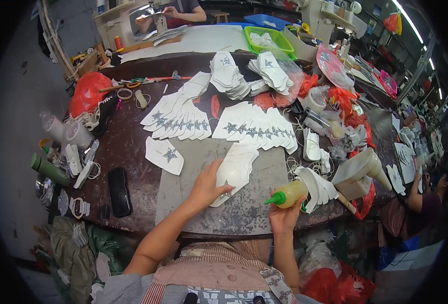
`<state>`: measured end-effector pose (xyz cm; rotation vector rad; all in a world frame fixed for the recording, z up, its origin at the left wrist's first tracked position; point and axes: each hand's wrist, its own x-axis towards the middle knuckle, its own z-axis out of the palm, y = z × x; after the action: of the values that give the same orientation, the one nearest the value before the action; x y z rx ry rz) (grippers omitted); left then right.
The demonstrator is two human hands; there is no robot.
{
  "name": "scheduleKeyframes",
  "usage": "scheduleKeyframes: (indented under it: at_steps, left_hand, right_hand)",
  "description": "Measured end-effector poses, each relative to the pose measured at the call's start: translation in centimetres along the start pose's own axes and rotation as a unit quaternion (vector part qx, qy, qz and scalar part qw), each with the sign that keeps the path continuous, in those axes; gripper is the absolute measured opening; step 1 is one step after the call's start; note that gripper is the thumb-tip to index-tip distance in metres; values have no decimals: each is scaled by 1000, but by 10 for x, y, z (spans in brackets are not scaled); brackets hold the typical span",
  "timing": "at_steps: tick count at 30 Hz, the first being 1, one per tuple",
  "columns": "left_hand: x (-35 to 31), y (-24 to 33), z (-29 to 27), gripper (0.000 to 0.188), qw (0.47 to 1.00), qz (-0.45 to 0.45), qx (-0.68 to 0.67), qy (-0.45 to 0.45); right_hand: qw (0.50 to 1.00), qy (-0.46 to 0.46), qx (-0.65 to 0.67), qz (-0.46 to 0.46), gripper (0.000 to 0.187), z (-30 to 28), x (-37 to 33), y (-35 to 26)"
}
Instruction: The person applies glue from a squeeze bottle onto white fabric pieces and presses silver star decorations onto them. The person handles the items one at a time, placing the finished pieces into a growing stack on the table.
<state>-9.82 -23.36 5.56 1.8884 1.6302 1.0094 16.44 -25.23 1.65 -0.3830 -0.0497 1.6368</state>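
White material makes up most of what lies on the dark worktop (138, 157) in the head view: flat cut pieces, many with a glittery silver star. The left hand (206, 185) lies across a long white pile (236, 164) on the grey board (178, 202), its thumb over a silver star (226, 188) near the pile's lower end; whether its fingers pinch anything I cannot tell. The right hand (287, 215) is wrapped around a squeeze bottle (294, 193) of yellowish contents, held tilted to the right of the pile, its green nozzle (275, 198) pointing left.

1 single white piece (164, 155) lies left of the pile. Beyond it are 2 overlapping fans, the left fan (181, 121) and the right fan (254, 125), with stars showing in a row along each. Behind these stand 2 stacks, a left stack (228, 76) and a right stack (272, 72).

A black oblong case (119, 192) and a green flask (50, 169) lie toward the left, with a red plastic bag (89, 93) farther back. A whitish plastic container (358, 175) sits on the right. At the back are a lime-green basket (269, 41) and a person in a dark top (192, 15) beside a sewing machine (159, 23).
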Motion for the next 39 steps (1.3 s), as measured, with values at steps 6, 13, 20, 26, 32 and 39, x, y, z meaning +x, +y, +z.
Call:
scheduleKeyframes:
  at_steps: [6, 13, 20, 26, 32, 39]
  left_hand:
    - [-2, -10, -37, 74, 928, -112, -315, -163]
    - [34, 6, -20, 53, 929, 17, -284, -238]
    - [73, 28, 78, 54, 988, 133, 15, -72]
    - [61, 30, 73, 48, 951, 269, 145, 48]
    - [-16, 50, -22, 45, 959, -82, -263, 71]
    - [-96, -6, -41, 42, 995, -36, 97, 10]
  right_hand:
    - [1000, -7, 4, -1, 61, 1, 0, 0]
    - [988, -101, 114, 39, 70, -10, -6, -10]
    - [963, -186, 191, 29, 82, 4, -17, -38]
    - [989, -73, 125, 37, 78, -14, -15, -16]
    - [993, 12, -106, -46, 67, -11, -21, 9]
    - [932, -41, -357, -57, 42, 31, -19, 34]
